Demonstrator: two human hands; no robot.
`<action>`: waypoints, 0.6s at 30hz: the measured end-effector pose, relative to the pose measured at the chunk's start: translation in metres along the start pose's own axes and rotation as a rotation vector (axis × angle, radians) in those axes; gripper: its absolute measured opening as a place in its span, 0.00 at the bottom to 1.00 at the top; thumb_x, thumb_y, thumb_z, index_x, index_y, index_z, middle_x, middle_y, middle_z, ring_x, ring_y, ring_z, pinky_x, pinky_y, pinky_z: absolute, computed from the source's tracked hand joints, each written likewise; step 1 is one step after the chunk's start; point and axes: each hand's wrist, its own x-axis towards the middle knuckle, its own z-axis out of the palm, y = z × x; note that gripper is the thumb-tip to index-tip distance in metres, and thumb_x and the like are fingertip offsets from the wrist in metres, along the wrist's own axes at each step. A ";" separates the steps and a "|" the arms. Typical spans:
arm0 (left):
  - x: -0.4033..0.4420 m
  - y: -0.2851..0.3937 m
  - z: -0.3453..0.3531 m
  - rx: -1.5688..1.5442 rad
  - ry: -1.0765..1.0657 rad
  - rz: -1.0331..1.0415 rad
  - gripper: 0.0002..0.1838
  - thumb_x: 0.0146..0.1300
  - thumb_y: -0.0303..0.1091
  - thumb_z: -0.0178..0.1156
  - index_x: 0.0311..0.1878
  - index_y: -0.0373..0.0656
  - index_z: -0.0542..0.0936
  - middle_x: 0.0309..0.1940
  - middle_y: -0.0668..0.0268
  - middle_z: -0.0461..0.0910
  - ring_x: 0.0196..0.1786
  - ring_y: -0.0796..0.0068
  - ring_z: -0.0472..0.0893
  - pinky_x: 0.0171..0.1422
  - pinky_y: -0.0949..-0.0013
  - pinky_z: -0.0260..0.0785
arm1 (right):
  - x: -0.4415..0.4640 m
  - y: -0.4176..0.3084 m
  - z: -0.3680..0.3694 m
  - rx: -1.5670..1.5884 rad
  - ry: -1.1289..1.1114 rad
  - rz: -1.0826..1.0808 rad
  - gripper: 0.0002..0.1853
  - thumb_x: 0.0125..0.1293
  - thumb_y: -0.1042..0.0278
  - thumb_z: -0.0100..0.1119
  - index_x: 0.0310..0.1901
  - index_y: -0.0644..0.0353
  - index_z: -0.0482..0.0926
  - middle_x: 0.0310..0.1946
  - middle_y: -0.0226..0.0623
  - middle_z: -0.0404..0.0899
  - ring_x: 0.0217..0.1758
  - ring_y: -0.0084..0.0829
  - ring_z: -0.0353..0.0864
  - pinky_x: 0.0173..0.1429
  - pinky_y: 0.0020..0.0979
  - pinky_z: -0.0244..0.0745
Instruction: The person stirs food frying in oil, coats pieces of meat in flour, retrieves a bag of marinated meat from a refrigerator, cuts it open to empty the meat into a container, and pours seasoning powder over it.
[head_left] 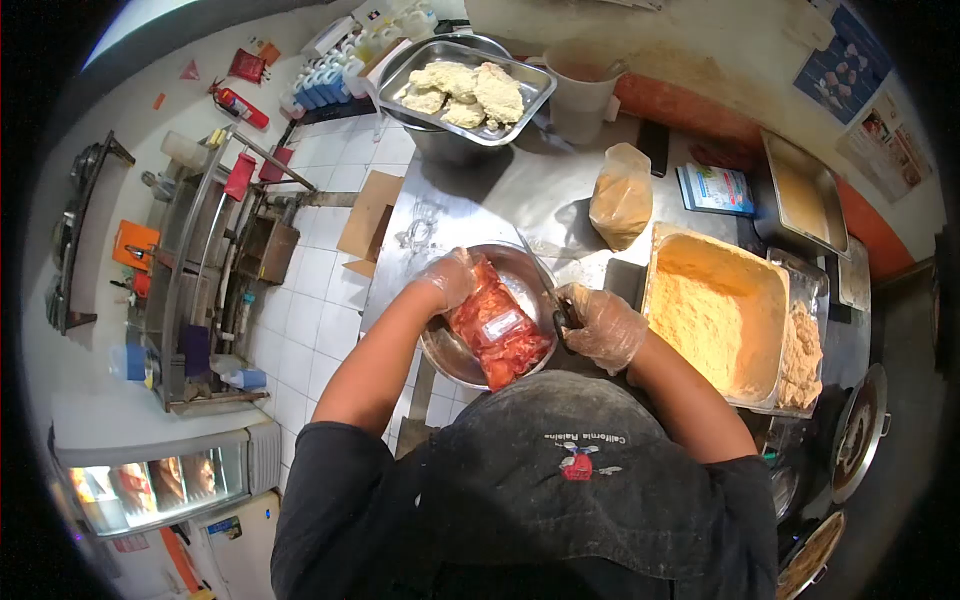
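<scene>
A clear plastic bag of red, marinated-looking raw meat (492,322) with a white label leans in a round steel bowl (438,352). My left hand (447,277), in a clear plastic glove, grips the bag's upper left corner. On the other side of the bowl, my gloved right hand (606,328) is closed around the black handles of what look like scissors (541,271). Their long metal blade points away from me, over the bowl's right rim. The blade appears apart from the bag. My right fingertips are partly hidden by the handles.
Right of the bowl stands a deep tray of yellowish flour (700,320). A bag of brown powder (621,196) sits behind it on the steel table (450,190). At the far left corner, a metal tray (540,88) holds coated pieces. A cardboard box (368,218) is beside the table.
</scene>
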 end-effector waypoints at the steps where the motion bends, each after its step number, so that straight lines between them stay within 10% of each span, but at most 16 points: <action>1: -0.009 0.007 -0.001 -0.110 0.096 -0.039 0.19 0.72 0.35 0.52 0.59 0.34 0.78 0.53 0.42 0.84 0.57 0.45 0.84 0.65 0.54 0.74 | -0.005 -0.001 -0.004 0.045 -0.007 0.004 0.23 0.63 0.66 0.63 0.61 0.56 0.77 0.39 0.53 0.86 0.43 0.50 0.88 0.50 0.47 0.82; 6: -0.019 -0.005 0.010 0.459 0.241 0.260 0.18 0.72 0.37 0.54 0.55 0.32 0.80 0.52 0.45 0.84 0.53 0.53 0.86 0.60 0.56 0.76 | -0.019 0.011 -0.009 0.319 0.056 -0.072 0.27 0.64 0.81 0.62 0.66 0.56 0.77 0.35 0.31 0.82 0.39 0.25 0.79 0.44 0.31 0.76; 9: -0.062 0.044 -0.045 -0.722 0.109 -0.266 0.19 0.72 0.42 0.56 0.52 0.35 0.83 0.48 0.47 0.85 0.50 0.58 0.86 0.56 0.58 0.77 | -0.031 -0.010 -0.036 0.357 0.048 -0.052 0.30 0.64 0.88 0.59 0.68 0.56 0.76 0.38 0.25 0.79 0.39 0.19 0.76 0.44 0.25 0.73; 13: -0.063 0.035 -0.073 -0.255 0.043 -0.119 0.21 0.74 0.46 0.53 0.50 0.36 0.84 0.48 0.47 0.86 0.50 0.50 0.86 0.57 0.53 0.77 | -0.018 0.024 -0.029 0.382 0.139 -0.170 0.27 0.62 0.75 0.63 0.64 0.52 0.78 0.37 0.44 0.85 0.39 0.39 0.83 0.48 0.38 0.79; 18: -0.087 0.065 -0.089 0.175 0.251 -0.270 0.17 0.73 0.42 0.54 0.50 0.43 0.87 0.49 0.49 0.88 0.53 0.50 0.88 0.55 0.50 0.80 | -0.038 0.005 -0.044 0.334 0.093 -0.088 0.26 0.63 0.81 0.60 0.64 0.57 0.78 0.41 0.30 0.80 0.47 0.25 0.77 0.55 0.30 0.75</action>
